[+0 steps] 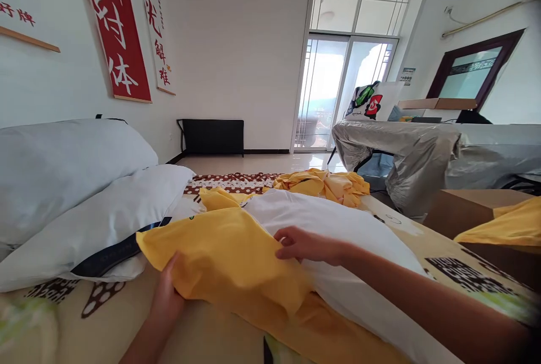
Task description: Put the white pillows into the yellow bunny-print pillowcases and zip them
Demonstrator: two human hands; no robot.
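A yellow pillowcase [228, 257] lies partly drawn over a white pillow [350, 234] in front of me on the bed. At its left end, my left hand [167, 291] is closed on the fabric, with the thumb on top and the other fingers hidden beneath. My right hand [306, 244] pinches the pillowcase's upper edge where it meets the white pillow. Most of that pillow's right side is bare, and the yellow cloth runs down along its near side.
Two white pillows [76, 167] are stacked at the left. Crumpled yellow fabric [325, 183] lies at the bed's far edge. A cardboard box [460, 209] with yellow cloth [507, 223] over it stands right, before a plastic-covered table [422, 144]. A black folded frame [213, 137] leans against the wall.
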